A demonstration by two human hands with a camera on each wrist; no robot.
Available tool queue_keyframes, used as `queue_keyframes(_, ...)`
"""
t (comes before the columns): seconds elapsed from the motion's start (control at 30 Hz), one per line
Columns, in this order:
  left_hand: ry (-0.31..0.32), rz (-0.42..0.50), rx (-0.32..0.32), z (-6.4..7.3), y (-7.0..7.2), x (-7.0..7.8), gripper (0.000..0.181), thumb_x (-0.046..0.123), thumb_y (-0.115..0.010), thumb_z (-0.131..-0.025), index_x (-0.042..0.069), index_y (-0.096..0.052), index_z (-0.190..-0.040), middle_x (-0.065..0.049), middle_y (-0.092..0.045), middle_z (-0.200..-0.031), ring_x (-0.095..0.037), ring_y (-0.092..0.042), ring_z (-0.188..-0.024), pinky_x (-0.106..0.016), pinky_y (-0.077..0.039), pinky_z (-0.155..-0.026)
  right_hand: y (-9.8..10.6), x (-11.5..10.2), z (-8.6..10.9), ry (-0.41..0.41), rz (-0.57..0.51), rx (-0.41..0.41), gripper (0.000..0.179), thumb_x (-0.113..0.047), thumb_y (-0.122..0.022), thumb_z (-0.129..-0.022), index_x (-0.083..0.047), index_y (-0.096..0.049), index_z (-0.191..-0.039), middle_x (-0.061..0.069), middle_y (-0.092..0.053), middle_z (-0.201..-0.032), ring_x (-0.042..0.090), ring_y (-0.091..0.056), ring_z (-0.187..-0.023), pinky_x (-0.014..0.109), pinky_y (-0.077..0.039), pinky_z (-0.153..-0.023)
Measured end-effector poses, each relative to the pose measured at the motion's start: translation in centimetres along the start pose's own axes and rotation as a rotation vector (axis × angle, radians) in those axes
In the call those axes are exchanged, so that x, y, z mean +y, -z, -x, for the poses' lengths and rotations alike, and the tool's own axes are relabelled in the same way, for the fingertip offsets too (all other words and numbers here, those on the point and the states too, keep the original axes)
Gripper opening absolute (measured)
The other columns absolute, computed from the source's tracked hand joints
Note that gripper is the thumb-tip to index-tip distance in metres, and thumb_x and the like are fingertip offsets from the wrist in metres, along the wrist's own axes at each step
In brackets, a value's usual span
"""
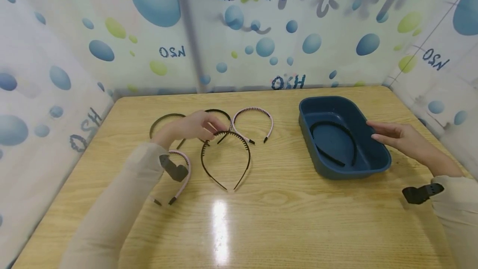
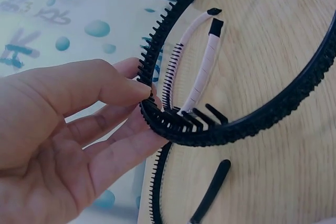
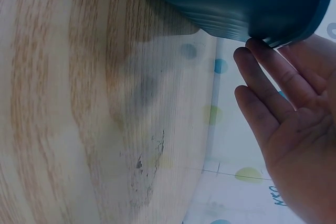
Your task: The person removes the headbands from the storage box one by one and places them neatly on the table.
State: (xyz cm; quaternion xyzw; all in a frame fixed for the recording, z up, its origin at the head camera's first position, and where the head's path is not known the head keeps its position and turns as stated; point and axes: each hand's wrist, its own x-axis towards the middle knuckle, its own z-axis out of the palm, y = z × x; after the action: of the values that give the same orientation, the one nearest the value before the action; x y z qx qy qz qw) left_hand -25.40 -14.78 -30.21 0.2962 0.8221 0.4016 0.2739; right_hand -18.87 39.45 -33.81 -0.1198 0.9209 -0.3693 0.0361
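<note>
In the head view my left hand (image 1: 203, 124) is over the left-middle of the tabletop. Thumb and fingertips pinch a black headband (image 2: 241, 139) at its toothed top curve, its two ends pointing down. Behind it in that view lie two dark headbands (image 1: 161, 118) and a pink toothed headband (image 1: 271, 120); another pink headband (image 1: 188, 169) is partly covered by my left forearm. My right hand (image 1: 401, 138) holds the right rim of a blue plastic basin (image 1: 308, 146), with several fingers against its outer side (image 3: 270, 74). Inside the basin rests a black headband (image 1: 352, 140).
The wooden table (image 1: 284, 223) ends at the back against a white wall covering (image 1: 246, 65) with blue and green dots. Similar covering stands on both sides. A dark camera mount sits on each wrist.
</note>
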Motion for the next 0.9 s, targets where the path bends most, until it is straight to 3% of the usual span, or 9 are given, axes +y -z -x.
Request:
queue_keyframes(0.3, 0.050, 0.017, 0.016, 0.8, -0.1, -1.8, 0.038, -0.004, -0.056, -0.084, 0.000, -0.055, -0.122, -0.014, -0.053, -0.125, -0.032, -0.051, -0.114, -0.036, -0.046, -0.087, 0.0, -0.1, 0.0, -0.022, 0.001, -0.001, 0.049, -0.019, -0.056, -0.092, -0.006, -0.043, -0.137, -0.034, -0.041, -0.113, -0.022, -0.041, -0.096, 0.005, -0.040, -0.071)
queue_keyframes(0.9, 0.019, 0.003, -0.019, 0.7, -0.2, -3.3, 0.037, -0.009, -0.055, -0.082, -0.006, -0.056, -0.119, -0.020, -0.053, -0.123, -0.035, -0.050, -0.113, -0.037, -0.048, -0.084, -0.1, 0.0, 0.1, 0.000, -0.006, -0.001, 0.047, -0.017, -0.055, -0.093, -0.004, -0.043, -0.137, -0.034, -0.041, -0.115, -0.022, -0.041, -0.097, 0.005, -0.040, -0.072)
